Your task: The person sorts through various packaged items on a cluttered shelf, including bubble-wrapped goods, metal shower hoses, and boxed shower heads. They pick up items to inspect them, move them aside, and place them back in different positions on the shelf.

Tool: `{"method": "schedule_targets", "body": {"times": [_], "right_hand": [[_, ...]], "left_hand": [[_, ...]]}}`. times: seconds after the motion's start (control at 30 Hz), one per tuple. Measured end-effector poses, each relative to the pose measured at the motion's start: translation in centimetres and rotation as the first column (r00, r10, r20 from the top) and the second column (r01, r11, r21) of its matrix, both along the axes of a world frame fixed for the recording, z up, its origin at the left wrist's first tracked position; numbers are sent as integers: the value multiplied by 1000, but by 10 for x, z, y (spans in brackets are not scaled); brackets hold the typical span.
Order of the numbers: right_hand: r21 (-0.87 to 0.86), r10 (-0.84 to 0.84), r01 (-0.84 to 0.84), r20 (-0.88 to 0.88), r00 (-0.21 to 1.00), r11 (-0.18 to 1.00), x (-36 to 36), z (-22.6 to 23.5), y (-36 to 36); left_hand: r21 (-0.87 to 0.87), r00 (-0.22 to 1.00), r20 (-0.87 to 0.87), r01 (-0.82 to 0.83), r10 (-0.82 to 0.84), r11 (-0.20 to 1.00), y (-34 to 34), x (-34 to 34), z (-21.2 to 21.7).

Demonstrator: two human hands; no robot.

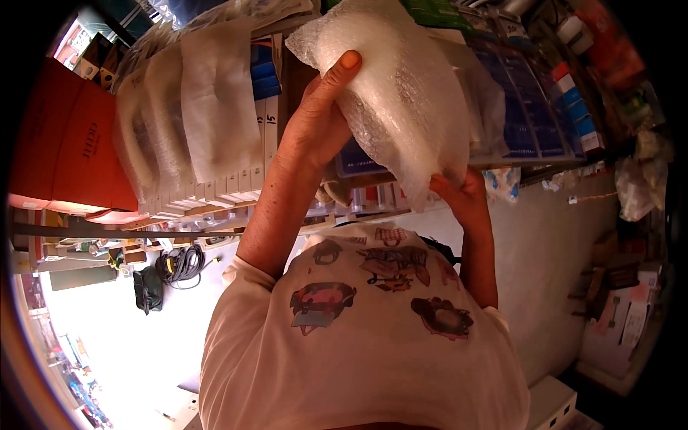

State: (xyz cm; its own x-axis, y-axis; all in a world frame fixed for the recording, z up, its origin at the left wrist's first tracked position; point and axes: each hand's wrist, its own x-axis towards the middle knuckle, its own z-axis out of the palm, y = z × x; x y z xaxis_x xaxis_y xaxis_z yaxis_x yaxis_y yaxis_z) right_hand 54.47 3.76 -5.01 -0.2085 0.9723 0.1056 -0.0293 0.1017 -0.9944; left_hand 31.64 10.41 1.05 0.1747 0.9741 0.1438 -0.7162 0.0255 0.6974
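- Lg orange-red box (pixel 72 136), L side: short dark word in caps, ran sideways down its face.
- White box (pixel 266 136) by the L forearm: two dark characters, bold, prob. a no., turned sideways.
- Row of white boxes (pixel 215 190) nr desk edge: tiny dark marks, too sm. to read.
- Dk blue flat packs (pixel 523 118), R side: pale print along lower edge, illegible.
- White paper sheet (pixel 634 322), far lower R: faint dark marks, too sm. to make out.

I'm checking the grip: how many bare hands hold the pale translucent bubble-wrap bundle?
2: left hand at the left edge of the bubble-wrap bundle, right hand at its lower right. No others show.
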Motion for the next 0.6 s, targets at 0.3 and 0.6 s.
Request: {"method": "schedule_targets", "body": {"times": [0.3,0.6], "right_hand": [[-146,48,-45,19,999,988,15,7,6],[230,-115,91,92,989,969,21,51,8]], "left_hand": [[-3,988,130,-83,83,997,3,-6,1],[-7,997,-80,18,-19,1000,-18,16,9]]}}
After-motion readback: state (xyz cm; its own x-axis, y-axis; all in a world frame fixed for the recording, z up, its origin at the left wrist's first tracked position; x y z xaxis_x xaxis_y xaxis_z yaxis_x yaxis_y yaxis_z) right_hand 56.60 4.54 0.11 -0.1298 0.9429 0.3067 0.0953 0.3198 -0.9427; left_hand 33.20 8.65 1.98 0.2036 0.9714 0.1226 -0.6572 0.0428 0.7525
